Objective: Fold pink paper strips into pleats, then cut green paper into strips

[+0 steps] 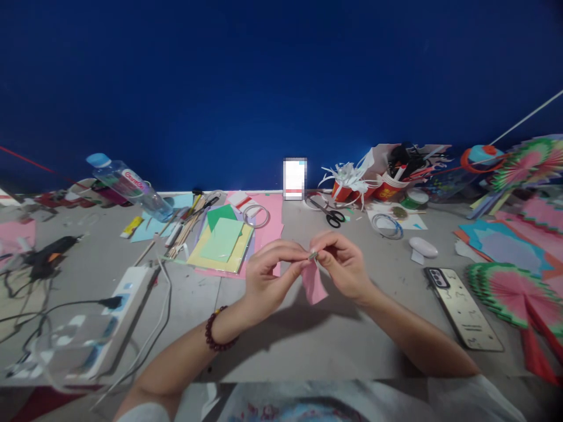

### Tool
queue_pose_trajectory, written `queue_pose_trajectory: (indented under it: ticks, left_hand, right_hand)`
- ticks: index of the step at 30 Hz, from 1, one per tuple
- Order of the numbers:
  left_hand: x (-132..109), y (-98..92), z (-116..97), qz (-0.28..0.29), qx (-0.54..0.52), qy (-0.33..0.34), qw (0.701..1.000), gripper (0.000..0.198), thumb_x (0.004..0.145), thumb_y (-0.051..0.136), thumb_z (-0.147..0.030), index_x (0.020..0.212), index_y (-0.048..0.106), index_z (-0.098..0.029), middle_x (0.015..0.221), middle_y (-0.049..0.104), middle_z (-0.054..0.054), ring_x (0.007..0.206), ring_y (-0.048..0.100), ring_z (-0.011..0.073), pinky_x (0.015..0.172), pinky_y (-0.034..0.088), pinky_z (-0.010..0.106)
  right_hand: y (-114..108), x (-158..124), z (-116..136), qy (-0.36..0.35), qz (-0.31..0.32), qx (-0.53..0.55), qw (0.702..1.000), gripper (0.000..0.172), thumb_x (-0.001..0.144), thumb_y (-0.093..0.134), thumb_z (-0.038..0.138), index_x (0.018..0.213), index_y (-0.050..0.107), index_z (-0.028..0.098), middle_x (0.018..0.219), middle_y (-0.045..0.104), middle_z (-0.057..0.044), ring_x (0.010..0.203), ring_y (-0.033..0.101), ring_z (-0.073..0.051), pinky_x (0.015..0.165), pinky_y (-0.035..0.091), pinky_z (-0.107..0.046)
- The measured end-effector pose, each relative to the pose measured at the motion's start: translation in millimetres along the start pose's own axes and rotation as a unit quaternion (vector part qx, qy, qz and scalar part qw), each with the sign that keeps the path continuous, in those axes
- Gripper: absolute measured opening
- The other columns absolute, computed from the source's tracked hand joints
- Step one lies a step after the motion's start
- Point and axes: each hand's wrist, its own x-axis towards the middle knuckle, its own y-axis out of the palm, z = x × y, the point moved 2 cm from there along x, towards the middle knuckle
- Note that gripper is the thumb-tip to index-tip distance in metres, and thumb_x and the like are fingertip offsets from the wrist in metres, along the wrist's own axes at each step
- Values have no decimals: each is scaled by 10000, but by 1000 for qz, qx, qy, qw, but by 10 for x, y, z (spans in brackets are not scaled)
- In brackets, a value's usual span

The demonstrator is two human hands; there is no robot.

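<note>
Over the middle of the table, both hands meet with their fingertips pinched together. My left hand (pixel 269 274), a dark bead bracelet on its wrist, and my right hand (pixel 343 265) hold a piece of pink paper (pixel 314 286) by its top. The paper hangs down between them, slightly curved. At the pinch point a small greenish bit (pixel 312 256) shows between the fingertips; what it is cannot be made out. Behind the left hand lie green, yellow and pink paper sheets (pixel 222 240). Black-handled scissors (pixel 334 218) rest beyond the right hand.
A tilted plastic bottle (pixel 132 186), a power strip (pixel 121 325) with cables and a glue gun (pixel 50 255) are on the left. To the right are a phone (pixel 464 308), folded paper fans (pixel 512 293) and red cups (pixel 389 186) of tools. A blue wall (pixel 264 88) stands behind.
</note>
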Motion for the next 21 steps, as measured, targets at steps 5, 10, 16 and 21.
queue_pose_trajectory:
  ticks: [5, 10, 16, 21]
  left_hand:
    - [6, -14, 5, -4, 2, -2, 1000, 157, 777, 697, -65, 887, 710, -177, 811, 706, 58, 769, 651, 145, 688, 544, 263]
    - [-3, -25, 6, -8, 0, -3, 1000, 158, 782, 691, -72, 898, 711, -178, 826, 710, 68, 788, 655, 152, 698, 547, 273]
    - [3, -11, -22, -11, 11, 11, 1000, 152, 779, 682, -64, 886, 695, -171, 815, 697, 63, 784, 654, 149, 705, 551, 274]
    - [17, 7, -52, -7, 55, 45, 997, 176, 761, 683, -52, 899, 676, -162, 809, 687, 56, 782, 643, 144, 715, 547, 273]
  right_hand:
    - [-9, 18, 3, 4, -4, 5, 1000, 158, 841, 673, 353, 785, 635, 210, 759, 622, -18, 678, 593, -124, 596, 501, -247]
    - [-16, 26, 0, -7, 11, 23, 1000, 145, 823, 694, 357, 793, 649, 223, 761, 628, -22, 725, 606, -141, 635, 517, -268]
    - [-11, 17, -11, -6, 9, 10, 1000, 203, 807, 702, 409, 776, 638, 218, 750, 629, -25, 718, 605, -148, 635, 518, -277]
    - [0, 24, -3, -25, 5, 8, 1000, 168, 822, 694, 377, 786, 644, 221, 746, 621, -19, 715, 600, -139, 637, 510, -265]
